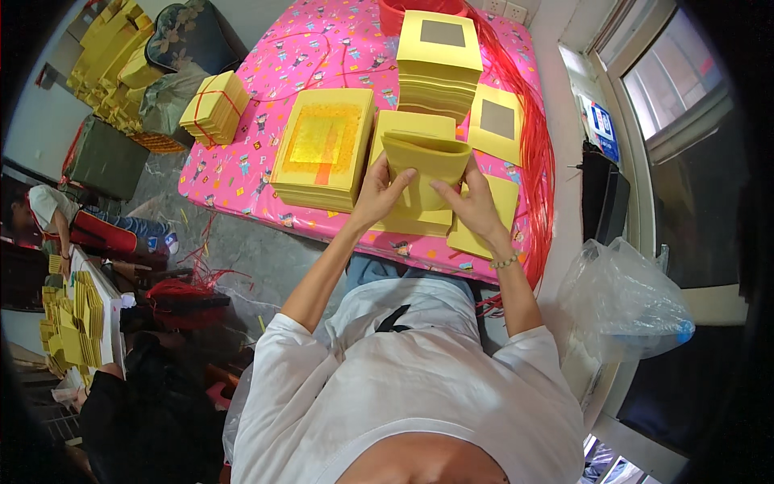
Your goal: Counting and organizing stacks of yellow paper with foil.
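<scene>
Above the pink patterned table, both hands grip a folded wad of yellow paper [426, 165], whose bent layers leave a gap along the far edge. My left hand [379, 192] closes on its left side, thumb on the near face. Gripping the right side is my right hand [476, 206], thumb also in front; a beaded bracelet circles that wrist. Beneath the wad lies a yellow paper stack [415, 123], partly covered by it. To the left stands a paper stack with a gold foil square [318, 141] on top. Loose yellow paper [501, 211] rests by my right hand.
Behind stands a tall yellow stack with a grey square [442, 32], beside a similar sheet [498, 119]. Red plastic strips [534, 161] hang along the table's right edge. A tied bundle [214, 110] sits far left. Two people are at a side table [113, 310].
</scene>
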Demonstrator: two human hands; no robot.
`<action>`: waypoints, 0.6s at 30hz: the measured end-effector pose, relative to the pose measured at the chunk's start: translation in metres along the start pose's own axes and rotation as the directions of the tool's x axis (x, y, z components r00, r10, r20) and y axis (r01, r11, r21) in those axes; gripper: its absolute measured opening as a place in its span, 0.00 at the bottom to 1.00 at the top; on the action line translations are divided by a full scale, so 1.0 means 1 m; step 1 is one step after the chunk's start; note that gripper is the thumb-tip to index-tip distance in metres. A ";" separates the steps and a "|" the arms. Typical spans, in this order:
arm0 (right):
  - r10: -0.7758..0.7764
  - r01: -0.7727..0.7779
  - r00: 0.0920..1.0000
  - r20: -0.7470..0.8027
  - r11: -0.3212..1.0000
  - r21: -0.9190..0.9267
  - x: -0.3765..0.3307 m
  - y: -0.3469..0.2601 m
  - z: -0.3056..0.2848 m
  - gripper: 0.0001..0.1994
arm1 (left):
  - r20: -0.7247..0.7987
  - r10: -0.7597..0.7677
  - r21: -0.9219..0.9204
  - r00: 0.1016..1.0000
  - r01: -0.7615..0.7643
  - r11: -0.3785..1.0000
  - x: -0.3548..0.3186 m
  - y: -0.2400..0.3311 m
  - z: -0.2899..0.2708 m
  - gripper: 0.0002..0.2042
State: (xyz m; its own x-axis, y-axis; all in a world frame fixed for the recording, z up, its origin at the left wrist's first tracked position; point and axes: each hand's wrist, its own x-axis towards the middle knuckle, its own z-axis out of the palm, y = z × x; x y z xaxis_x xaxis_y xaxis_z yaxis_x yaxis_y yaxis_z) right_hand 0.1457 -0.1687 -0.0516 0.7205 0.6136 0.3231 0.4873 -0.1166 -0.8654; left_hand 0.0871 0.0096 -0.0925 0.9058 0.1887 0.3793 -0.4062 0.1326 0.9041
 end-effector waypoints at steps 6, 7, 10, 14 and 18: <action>-0.008 0.008 1.000 0.010 0.999 0.044 0.002 -0.001 0.003 0.24 | -0.045 0.019 0.026 0.999 -0.018 1.000 -0.005 0.001 0.002 0.18; -0.006 0.005 1.000 0.013 0.999 0.043 0.003 0.000 0.002 0.24 | -0.067 0.022 0.015 0.997 -0.021 1.000 -0.005 0.002 0.005 0.17; -0.013 0.014 0.999 0.037 0.999 -0.030 0.006 0.001 -0.001 0.24 | -0.087 0.029 0.021 0.996 -0.027 0.999 -0.003 0.005 0.007 0.16; 0.037 -0.038 0.999 0.011 0.980 0.195 0.011 0.000 -0.001 0.24 | -0.075 -0.003 0.059 0.997 0.007 0.998 0.003 0.012 0.006 0.16; 0.056 -0.068 0.998 0.041 0.898 0.434 0.016 -0.003 -0.007 0.26 | -0.052 -0.040 0.084 0.998 0.044 0.995 0.008 0.027 0.011 0.17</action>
State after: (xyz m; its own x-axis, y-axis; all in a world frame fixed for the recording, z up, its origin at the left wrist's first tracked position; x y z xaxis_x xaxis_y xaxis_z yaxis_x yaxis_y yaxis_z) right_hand 0.1594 -0.1637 -0.0415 0.7258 0.6374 0.2587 0.1750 0.1926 -0.9656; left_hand 0.0846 0.0041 -0.0628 0.9139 0.2335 0.3322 -0.3542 0.0585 0.9333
